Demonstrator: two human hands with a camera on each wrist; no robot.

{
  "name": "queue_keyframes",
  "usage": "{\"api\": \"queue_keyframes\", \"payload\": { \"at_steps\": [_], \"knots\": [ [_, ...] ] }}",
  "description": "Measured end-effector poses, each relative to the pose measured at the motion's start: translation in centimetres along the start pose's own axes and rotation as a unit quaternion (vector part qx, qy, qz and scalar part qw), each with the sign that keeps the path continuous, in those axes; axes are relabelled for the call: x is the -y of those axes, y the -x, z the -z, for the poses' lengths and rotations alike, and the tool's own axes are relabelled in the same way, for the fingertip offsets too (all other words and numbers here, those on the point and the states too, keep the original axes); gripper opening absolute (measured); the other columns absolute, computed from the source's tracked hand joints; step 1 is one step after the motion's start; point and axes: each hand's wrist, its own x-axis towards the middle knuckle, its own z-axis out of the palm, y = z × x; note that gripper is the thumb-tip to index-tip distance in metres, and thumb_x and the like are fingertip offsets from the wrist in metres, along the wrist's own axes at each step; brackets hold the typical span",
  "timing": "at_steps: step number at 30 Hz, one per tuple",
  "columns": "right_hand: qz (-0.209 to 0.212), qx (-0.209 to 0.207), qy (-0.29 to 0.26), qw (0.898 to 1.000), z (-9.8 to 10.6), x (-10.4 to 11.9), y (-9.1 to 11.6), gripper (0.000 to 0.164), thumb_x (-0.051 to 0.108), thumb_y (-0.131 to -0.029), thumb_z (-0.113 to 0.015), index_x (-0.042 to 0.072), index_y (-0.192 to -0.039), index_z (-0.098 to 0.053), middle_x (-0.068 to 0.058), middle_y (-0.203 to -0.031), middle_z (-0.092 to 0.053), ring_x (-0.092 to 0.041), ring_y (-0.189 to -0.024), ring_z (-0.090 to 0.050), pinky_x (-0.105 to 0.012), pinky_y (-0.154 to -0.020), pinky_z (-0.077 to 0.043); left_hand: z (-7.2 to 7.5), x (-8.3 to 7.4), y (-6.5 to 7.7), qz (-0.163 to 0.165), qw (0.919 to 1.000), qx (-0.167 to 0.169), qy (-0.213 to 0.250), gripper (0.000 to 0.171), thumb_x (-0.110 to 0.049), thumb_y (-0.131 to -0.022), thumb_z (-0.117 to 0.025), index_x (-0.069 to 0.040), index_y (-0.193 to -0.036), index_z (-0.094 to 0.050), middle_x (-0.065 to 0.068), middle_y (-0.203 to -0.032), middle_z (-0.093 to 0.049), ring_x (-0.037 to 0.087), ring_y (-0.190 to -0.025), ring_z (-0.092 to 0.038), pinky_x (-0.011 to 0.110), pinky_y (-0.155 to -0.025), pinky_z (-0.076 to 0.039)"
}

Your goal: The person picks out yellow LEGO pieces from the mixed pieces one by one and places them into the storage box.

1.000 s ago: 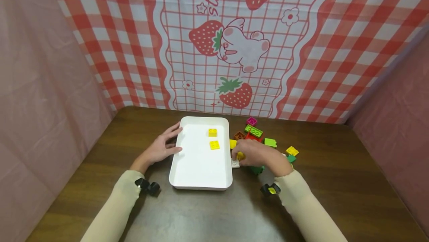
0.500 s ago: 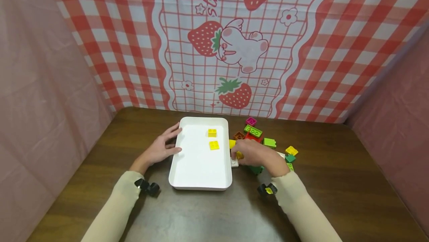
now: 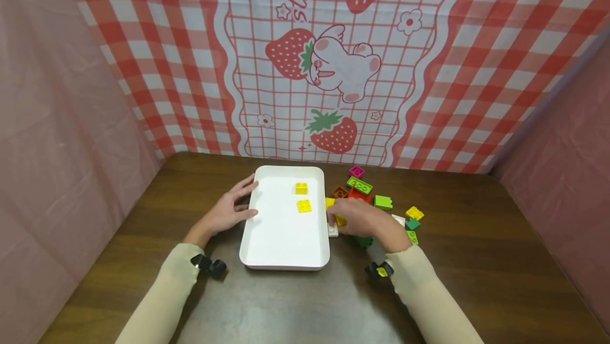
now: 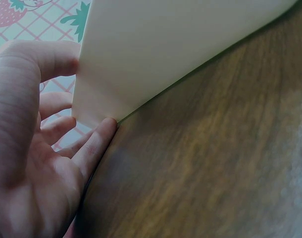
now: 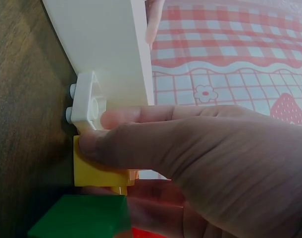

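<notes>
A white tray (image 3: 286, 243) lies on the table with two yellow bricks inside, one taller (image 3: 301, 189) and one flat (image 3: 304, 206). My left hand (image 3: 224, 211) rests against its left side, fingers spread and fingertips at the rim and outer wall (image 4: 141, 54). Just beyond the tray's right side, my right hand (image 3: 357, 217) pinches a yellow brick (image 5: 94, 166), thumb on one face and other fingers curled behind it. The index fingertip sits by a white brick (image 5: 84, 99) that stands close against the tray wall. A green brick (image 5: 81, 215) lies near the curled fingers.
Several loose bricks spread around and behind the right hand: magenta (image 3: 356, 171), lime (image 3: 359, 185), brown (image 3: 340, 192), red (image 3: 360, 194) and a second lime one (image 3: 383, 202). Farther right are a yellow brick (image 3: 414, 213) and a dark green brick (image 3: 412, 224). A strawberry-print cloth (image 3: 333, 132) hangs behind.
Both hands and the tray keep nearly the same places. The right forearm has shifted slightly left, uncovering more of the white and lime bricks beside the wrist.
</notes>
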Motion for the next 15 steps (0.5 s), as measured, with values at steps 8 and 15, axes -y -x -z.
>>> {"api": "queue_keyframes", "payload": {
  "at_steps": [8,15],
  "knots": [
    [-0.010,-0.003,0.000,1.000,0.0,-0.3,0.0,0.020,0.021,-0.081,-0.083,0.022,-0.085,-0.064,0.005,-0.095,-0.064,-0.016,-0.087,-0.055,-0.033,-0.083,-0.059,0.0,2.3,-0.4,0.004,1.0000,-0.004,0.005,0.079,-0.010,-0.088,-0.075,-0.001,-0.155,-0.033,0.013,-0.170,-0.012,0.040,-0.146,-0.030,0.061,-0.106,-0.046],
    [-0.018,0.000,0.001,1.000,0.3,-0.4,0.2,0.020,0.020,-0.081,-0.084,0.022,-0.082,-0.064,0.005,-0.093,-0.063,-0.016,-0.085,-0.055,-0.033,-0.080,-0.058,0.0,2.3,-0.5,0.000,0.9999,-0.003,0.011,0.079,-0.010,-0.088,-0.076,0.000,-0.154,-0.034,0.013,-0.169,-0.013,0.040,-0.146,-0.030,0.062,-0.106,-0.046]
  ]
}}
